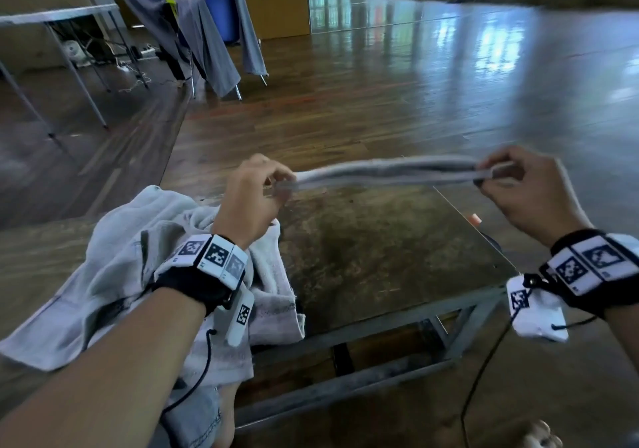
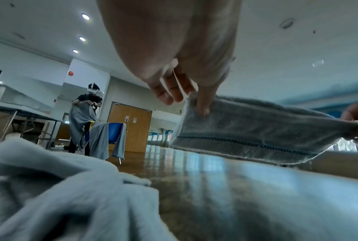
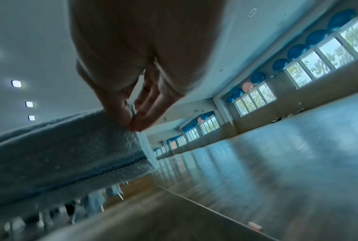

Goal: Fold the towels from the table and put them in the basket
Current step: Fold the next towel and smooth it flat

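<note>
A small grey towel [image 1: 383, 173] with a dark stitched stripe [image 2: 246, 141] hangs stretched in the air between both hands, above the glass table [image 1: 397, 261]. My left hand [image 1: 276, 185] pinches its left end, and the wrist view shows the fingers [image 2: 202, 104] on the towel's edge. My right hand [image 1: 484, 176] pinches the right end between thumb and fingers [image 3: 132, 120]. The towel [image 3: 60, 154] looks doubled over lengthwise. A pile of crumpled pale towels [image 1: 138, 268] lies on the table under my left forearm. No basket is in view.
The table's metal frame [image 1: 380, 326] shows through the glass top. A small orange thing [image 1: 474, 219] lies at the table's right edge. Beyond on the wooden floor stand a blue chair [image 1: 221, 15] draped with grey cloth and a folding table [image 1: 58, 15]. Another person [image 2: 85, 117] holds up cloth.
</note>
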The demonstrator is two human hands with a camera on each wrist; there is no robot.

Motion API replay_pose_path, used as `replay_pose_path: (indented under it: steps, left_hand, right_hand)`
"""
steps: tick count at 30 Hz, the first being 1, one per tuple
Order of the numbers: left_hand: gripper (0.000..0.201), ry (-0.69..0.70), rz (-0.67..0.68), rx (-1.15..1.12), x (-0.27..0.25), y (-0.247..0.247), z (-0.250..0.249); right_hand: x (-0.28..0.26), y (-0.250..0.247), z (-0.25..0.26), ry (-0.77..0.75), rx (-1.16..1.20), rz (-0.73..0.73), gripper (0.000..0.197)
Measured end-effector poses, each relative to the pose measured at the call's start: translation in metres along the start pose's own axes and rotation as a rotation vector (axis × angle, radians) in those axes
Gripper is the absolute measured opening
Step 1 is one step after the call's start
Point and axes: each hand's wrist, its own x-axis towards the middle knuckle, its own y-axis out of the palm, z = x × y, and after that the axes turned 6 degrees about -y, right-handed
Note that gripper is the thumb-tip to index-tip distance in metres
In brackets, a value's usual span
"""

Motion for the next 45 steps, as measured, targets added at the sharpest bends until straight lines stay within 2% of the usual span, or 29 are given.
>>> replay_pose_path:
  steps: [2,4,6,10,13,14,21,25,27,31,34,36,38,41,45]
  left_hand:
    - [0.016,-0.039,0.226,0.079,-0.009,0.005,0.006]
    - [0.023,-0.173,0.502,0.155,-0.018,0.014,0.015]
    - [0.027,-0.314,0.634,0.193,-0.025,0.025,0.022]
    - [0.029,-0.474,0.608,0.367,-0.024,0.047,0.029]
    - [0.037,-0.511,0.591,0.453,-0.02,0.055,0.033]
    - [0.038,-0.522,0.598,0.467,-0.019,0.056,0.034]
    - [0.03,-0.572,0.596,0.452,-0.016,0.057,0.031]
    - [0.039,-0.628,0.522,0.402,-0.005,0.048,0.026]
    - [0.033,-0.658,0.505,0.388,-0.002,0.042,0.023]
    - [0.023,-0.585,0.557,0.459,-0.01,0.043,0.017]
    - [0.014,-0.34,0.517,0.357,-0.013,0.054,0.007]
    - [0.012,-0.223,0.595,0.246,-0.013,0.065,0.0]
    - [0.018,-0.186,0.718,0.246,-0.016,0.074,-0.004]
    - [0.025,-0.164,0.795,0.332,-0.022,0.084,-0.004]
    - [0.025,-0.195,0.83,0.349,-0.02,0.08,-0.009]
  right_hand:
    - [-0.018,0.003,-0.016,0.085,-0.115,0.246,0.025]
    - [-0.033,0.006,-0.027,0.133,-0.201,0.464,0.031]
    - [-0.04,0.008,-0.035,0.174,-0.257,0.526,0.032]
    - [-0.039,0.017,-0.041,0.256,-0.362,0.497,0.01]
    - [-0.039,0.024,-0.042,0.371,-0.433,0.569,0.045]
    - [-0.039,0.026,-0.042,0.392,-0.434,0.576,0.05]
    - [-0.043,0.028,-0.032,0.481,-0.416,0.492,0.029]
    - [-0.036,0.019,-0.031,0.482,-0.371,0.395,0.033]
    - [-0.035,0.017,-0.029,0.489,-0.362,0.441,0.031]
    - [-0.044,0.021,-0.026,0.474,-0.481,0.552,0.018]
    - [-0.048,0.027,-0.025,0.262,-0.473,0.529,0.007]
    - [-0.051,0.035,-0.023,0.087,-0.374,0.581,0.01]
    - [-0.054,0.042,-0.02,-0.016,-0.359,0.687,0.024]
    - [-0.055,0.055,-0.011,-0.011,-0.446,0.825,0.029]
    - [-0.049,0.059,0.006,0.072,-0.534,0.819,0.021]
